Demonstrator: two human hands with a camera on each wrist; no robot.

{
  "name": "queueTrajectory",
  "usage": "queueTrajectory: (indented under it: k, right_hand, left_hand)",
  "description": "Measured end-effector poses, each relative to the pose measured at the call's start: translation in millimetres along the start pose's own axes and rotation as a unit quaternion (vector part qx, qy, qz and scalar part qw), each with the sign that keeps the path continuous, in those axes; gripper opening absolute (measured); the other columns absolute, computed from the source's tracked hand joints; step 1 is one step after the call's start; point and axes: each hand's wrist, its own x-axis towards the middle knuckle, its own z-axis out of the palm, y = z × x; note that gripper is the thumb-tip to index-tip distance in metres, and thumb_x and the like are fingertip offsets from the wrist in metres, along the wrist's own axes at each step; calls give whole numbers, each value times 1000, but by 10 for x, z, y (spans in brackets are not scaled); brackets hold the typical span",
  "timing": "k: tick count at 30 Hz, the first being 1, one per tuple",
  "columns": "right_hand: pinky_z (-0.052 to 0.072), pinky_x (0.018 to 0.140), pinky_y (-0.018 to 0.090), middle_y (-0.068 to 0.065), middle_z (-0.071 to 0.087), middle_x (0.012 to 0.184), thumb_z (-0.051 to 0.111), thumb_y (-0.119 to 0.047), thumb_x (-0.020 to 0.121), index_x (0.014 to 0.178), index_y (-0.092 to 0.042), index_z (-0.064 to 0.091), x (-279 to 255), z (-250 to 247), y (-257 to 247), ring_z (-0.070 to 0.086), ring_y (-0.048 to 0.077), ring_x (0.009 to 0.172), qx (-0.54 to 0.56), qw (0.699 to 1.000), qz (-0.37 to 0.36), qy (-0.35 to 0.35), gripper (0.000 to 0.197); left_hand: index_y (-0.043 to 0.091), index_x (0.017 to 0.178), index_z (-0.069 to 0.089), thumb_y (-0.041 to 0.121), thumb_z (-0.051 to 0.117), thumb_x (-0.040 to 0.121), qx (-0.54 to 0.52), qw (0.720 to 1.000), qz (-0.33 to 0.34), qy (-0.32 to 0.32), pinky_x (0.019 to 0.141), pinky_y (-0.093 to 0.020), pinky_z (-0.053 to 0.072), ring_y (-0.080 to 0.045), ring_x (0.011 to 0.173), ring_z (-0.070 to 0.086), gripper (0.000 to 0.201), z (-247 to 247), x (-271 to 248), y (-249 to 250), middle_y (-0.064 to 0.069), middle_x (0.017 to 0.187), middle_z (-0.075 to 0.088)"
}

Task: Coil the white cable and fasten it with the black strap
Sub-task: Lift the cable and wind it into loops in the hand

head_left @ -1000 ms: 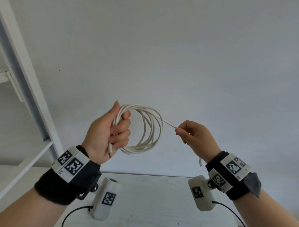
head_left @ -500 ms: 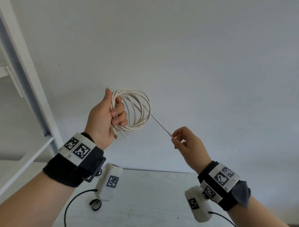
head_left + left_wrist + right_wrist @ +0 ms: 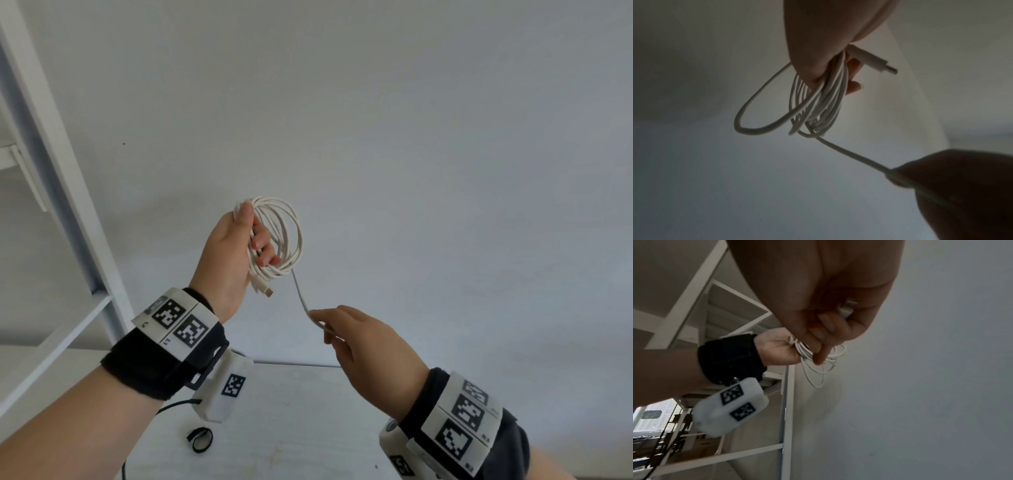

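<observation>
My left hand point(image 3: 236, 253) is raised in front of the wall and grips the white cable point(image 3: 291, 236), wound in several loops, with one plug point(image 3: 265, 289) sticking out below the fingers. In the left wrist view the loops point(image 3: 818, 105) hang from the fingers and the plug point(image 3: 873, 61) points right. A free strand point(image 3: 301, 298) runs down from the coil to my right hand point(image 3: 356, 339), which pinches it lower and to the right. In the right wrist view the other plug point(image 3: 846, 308) sits inside that curled hand. The black strap point(image 3: 200, 439) lies looped on the table, below my left wrist.
A white shelf frame point(image 3: 68, 192) stands at the left, close to my left forearm. The white table point(image 3: 308, 428) lies below both hands, against a plain wall point(image 3: 411, 137). A black wire point(image 3: 171, 406) runs from the left wrist camera.
My left hand has turned the coil edge-on and stayed raised. My right hand has dropped lower with the free strand, which now hangs down from the coil instead of stretching sideways.
</observation>
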Motion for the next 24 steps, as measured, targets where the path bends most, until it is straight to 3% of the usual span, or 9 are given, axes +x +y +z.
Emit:
queueTrajectory:
  k: [5,8,11,14,17,20,24]
  right_hand:
    - [54,74,36,-5,61,110,42,5,84,131,-26,42,11,-9,-99,60,17,94,-36,998,-44,-15,57]
    - [54,65,33,-6,66,104,46,7,79,124,-25,49,39,-3,-186,61,18,90,-68,995,-73,0,56]
    - [55,58,38,-6,68,99,47,11,74,115,-25,55,77,-8,-279,60,21,83,-83,991,-103,4,55]
    - [54,61,42,-4,68,100,41,13,70,109,-25,56,113,-13,-358,57,22,86,-72,990,-122,-25,56]
    - [54,58,40,-7,68,91,46,12,71,100,-28,52,121,-6,-378,55,16,85,-54,989,-135,-17,50]
    - [52,55,35,-11,65,83,51,10,73,97,-29,47,120,-5,-367,52,9,80,-34,989,-141,-7,46]
    - [53,56,35,-9,64,79,53,9,76,95,-28,47,117,-8,-373,51,7,80,-13,987,-159,-16,42]
  left_hand:
    - [13,77,38,29,32,99,91,996,13,-18,54,-25,54,-8,42,41,28,52,-66,-68,6,54,40]
    - [14,76,39,27,33,98,142,989,21,-38,63,-32,57,-9,44,41,26,91,-114,-118,1,60,38]
    - [15,79,41,28,35,96,180,981,26,-64,70,-39,60,-11,47,44,23,126,-165,-164,3,58,42]
    - [8,86,43,37,38,91,216,972,11,-95,74,-42,60,-15,50,49,30,162,-220,-181,0,59,45]
    - [10,84,47,34,36,95,259,959,-8,-112,67,-37,57,-16,51,54,28,169,-270,-195,4,56,51]
    - [15,78,47,32,38,95,293,947,-24,-127,57,-27,46,-11,49,51,26,148,-307,-226,7,54,55]
    - [17,79,50,34,41,94,307,937,-68,-151,56,-24,43,-15,54,51,24,130,-336,-251,-2,68,59]
